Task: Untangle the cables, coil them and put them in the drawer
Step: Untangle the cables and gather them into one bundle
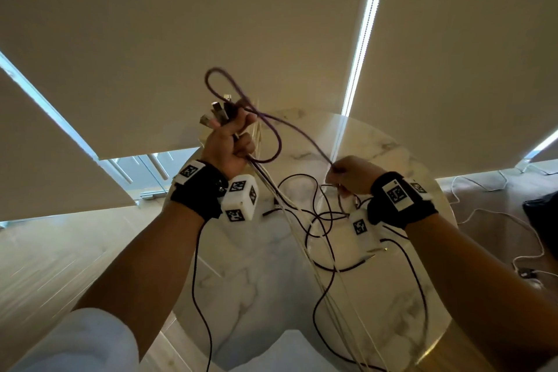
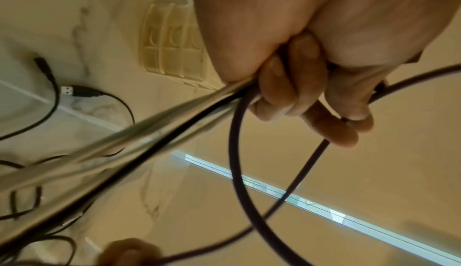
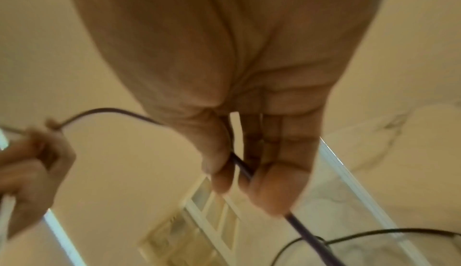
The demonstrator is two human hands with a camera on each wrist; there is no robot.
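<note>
My left hand (image 1: 232, 142) is raised above the round marble table (image 1: 398, 157) and grips a bundle of cables. Several plug ends (image 1: 218, 112) stick out above the fist. A purple cable (image 1: 215, 69) loops over that hand and runs right to my right hand (image 1: 347, 172), which pinches it between thumb and fingers (image 3: 222, 173). White cables (image 1: 305, 251) hang from the left fist (image 2: 299, 85) towards me. Thin black cables (image 1: 317, 214) lie tangled on the table. A cream plastic drawer unit (image 2: 172, 41) stands on the table beyond my hands.
A black USB plug (image 2: 67, 90) lies on the marble. Closed roller blinds (image 1: 271, 24) fill the background. A white cord (image 1: 513, 220) trails over the floor at the right, near a dark object (image 1: 540, 214). Wooden floor (image 1: 60, 266) shows at the left.
</note>
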